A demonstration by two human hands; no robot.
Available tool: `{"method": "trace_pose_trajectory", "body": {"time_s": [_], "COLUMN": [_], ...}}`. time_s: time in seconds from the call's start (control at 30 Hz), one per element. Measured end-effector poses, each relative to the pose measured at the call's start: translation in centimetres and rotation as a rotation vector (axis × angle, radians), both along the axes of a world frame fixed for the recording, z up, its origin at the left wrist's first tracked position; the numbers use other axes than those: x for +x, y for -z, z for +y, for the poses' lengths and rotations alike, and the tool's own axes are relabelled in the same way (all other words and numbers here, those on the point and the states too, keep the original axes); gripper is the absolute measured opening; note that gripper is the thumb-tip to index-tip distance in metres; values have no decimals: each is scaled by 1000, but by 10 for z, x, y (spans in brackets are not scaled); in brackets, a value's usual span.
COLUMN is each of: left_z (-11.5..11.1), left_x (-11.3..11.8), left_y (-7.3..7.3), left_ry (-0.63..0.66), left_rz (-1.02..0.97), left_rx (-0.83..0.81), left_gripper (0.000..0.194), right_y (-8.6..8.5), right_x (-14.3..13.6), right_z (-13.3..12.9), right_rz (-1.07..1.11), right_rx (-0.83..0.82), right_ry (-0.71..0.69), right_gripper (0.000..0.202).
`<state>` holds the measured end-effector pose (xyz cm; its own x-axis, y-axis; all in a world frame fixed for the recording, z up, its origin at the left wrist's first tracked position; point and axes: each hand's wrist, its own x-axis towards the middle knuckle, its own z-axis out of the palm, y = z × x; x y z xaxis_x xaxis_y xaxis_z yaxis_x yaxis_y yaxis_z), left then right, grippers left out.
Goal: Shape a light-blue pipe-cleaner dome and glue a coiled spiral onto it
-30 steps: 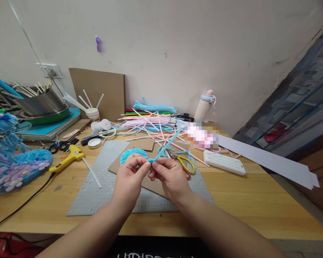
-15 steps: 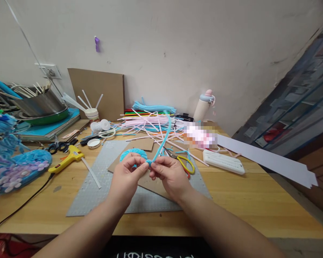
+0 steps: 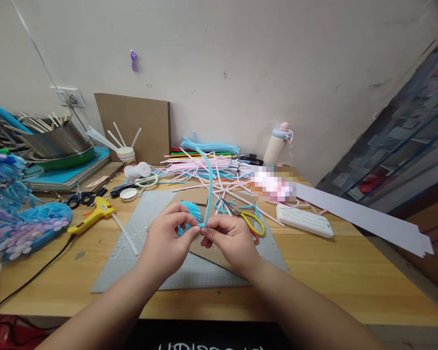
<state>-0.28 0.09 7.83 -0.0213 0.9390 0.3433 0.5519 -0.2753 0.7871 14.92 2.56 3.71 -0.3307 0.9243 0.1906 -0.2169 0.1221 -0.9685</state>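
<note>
Pinching the bent lower end of a light-blue, fuzzy, slender stem [image 3: 209, 192] between left hand [image 3: 164, 239] and right hand [image 3: 231, 240], pressing thumbs to fingers at the tips. Holding it above a grey gridded mat [image 3: 118, 274], near the front edge of a pale wooden tabletop [image 3: 350, 277]. Pointing its long axis up from the fingertips, nearer the right hand, arcing left on top. Partly hiding a bright-blue, round, ribbed disc [image 3: 194, 212] behind the left fingers.

The black garment [image 3: 204, 333] carries white lettering [image 3: 184, 347].
</note>
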Motion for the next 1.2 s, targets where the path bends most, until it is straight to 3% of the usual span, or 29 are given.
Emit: {"method": "trace_pose_trajectory", "body": {"time_s": [0.2, 0.33, 0.43, 0.5, 0.6, 0.97, 1.2], "left_z": [8, 9, 9, 11, 17, 7, 4], "left_x": [-18, -22, -20, -19, -20, -22, -14], "left_y": [1, -7, -22, -32, -41, -33, -19], "left_ry": [138, 82, 264, 397, 464, 264, 260], "left_rz": [30, 202, 505, 654, 740, 285, -215], "left_rx": [-88, 196, 334, 291, 205, -443, -538], "left_gripper": [15, 10, 17, 19, 16, 16, 22], "right_y": [6, 12, 15, 15, 11, 3, 7], "right_x": [-2, -1, -1, -1, 1, 1, 1], "right_z": [1, 2, 2, 1, 0, -1, 2], "right_rz": [-19, -125, -198, -211, -227, -10, 175], "right_rx": [-94, -40, 10, 17, -11, -103, -146], "right_ry": [-52, -53, -64, -72, -78, -109, -133], "right_gripper": [21, 16, 11, 11, 11, 16, 15]}}
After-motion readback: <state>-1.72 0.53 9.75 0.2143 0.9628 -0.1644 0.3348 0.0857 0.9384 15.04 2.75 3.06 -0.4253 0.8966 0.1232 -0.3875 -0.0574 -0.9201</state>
